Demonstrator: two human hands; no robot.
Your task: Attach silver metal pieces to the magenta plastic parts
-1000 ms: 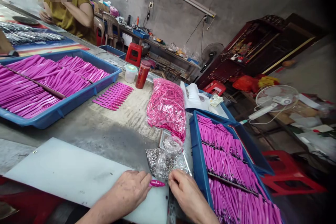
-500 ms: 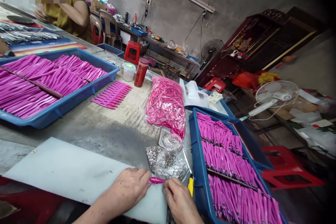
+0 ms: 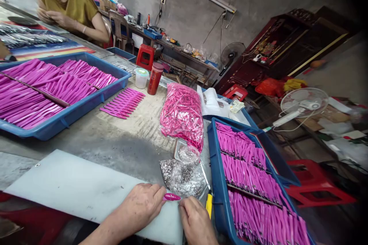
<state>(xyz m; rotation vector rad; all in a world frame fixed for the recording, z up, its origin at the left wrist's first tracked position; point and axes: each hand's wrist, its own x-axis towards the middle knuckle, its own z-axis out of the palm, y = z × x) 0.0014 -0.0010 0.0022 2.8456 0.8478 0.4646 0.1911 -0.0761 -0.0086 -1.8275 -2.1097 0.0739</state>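
My left hand (image 3: 140, 206) is closed, pinching a small pink plastic piece (image 3: 171, 197) whose tip points right over the white board (image 3: 77, 189). My right hand (image 3: 195, 220) sits just right of that piece, fingers curled in a pinch near its tip; what it holds is too small to make out. Just beyond the hands lies a clear bag of small metal parts (image 3: 181, 176). A yellow-handled tool (image 3: 208, 203) lies beside my right hand, against the blue tray (image 3: 217, 176) full of pink handles.
A bag of pink pieces (image 3: 182, 115) lies mid-table, with a row of pink handles (image 3: 123, 103), a red flask (image 3: 153, 78) and a white tub (image 3: 142, 78) behind. A second blue tray (image 3: 71, 115) of pink handles is at left. Another person (image 3: 74, 11) works at far left.
My right hand has drawn in closer to the pink piece and lower in view. The yellow-handled tool is uncovered. The other person's arms have shifted.
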